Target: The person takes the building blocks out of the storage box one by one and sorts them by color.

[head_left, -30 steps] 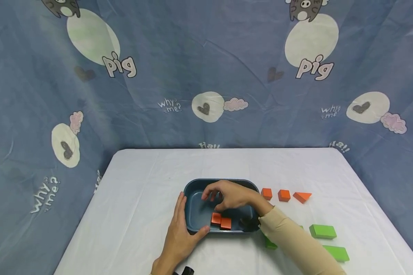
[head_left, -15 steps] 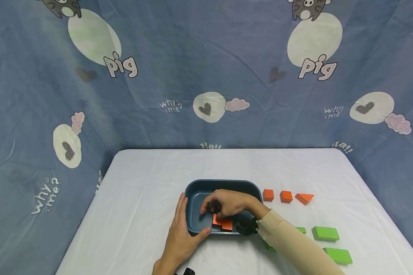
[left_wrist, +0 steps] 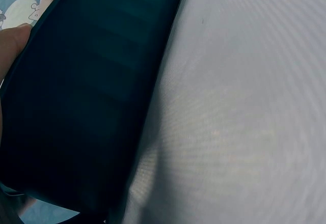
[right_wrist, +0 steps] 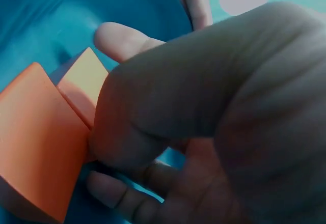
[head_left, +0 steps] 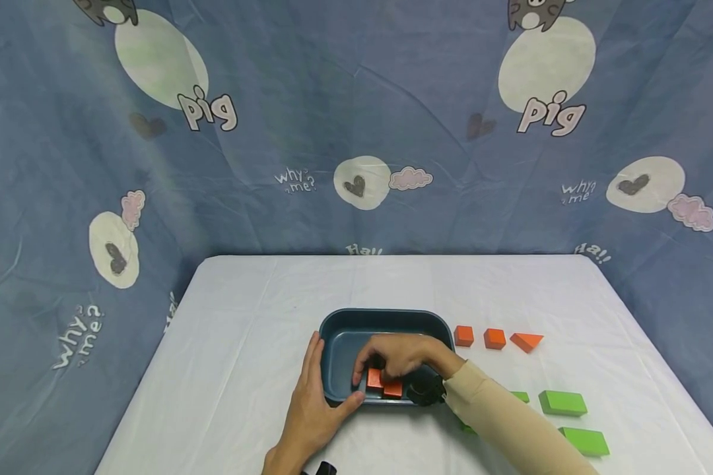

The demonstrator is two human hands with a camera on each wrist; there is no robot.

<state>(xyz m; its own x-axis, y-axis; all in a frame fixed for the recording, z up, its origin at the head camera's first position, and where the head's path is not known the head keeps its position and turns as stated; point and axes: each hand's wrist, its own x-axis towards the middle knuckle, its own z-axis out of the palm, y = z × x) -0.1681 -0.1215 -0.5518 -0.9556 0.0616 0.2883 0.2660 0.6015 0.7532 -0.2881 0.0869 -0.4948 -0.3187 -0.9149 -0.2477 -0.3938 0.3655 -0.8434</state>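
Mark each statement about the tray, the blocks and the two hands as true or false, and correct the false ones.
1. The right hand is inside the dark blue tray. True.
2. The left hand lies flat on the table, far from the tray. False: it holds the tray's near left corner.
3. Orange blocks lie in the tray. True.
4. The green blocks lie left of the tray. False: they lie to its right.
5. Three orange pieces lie on the table right of the tray. True.
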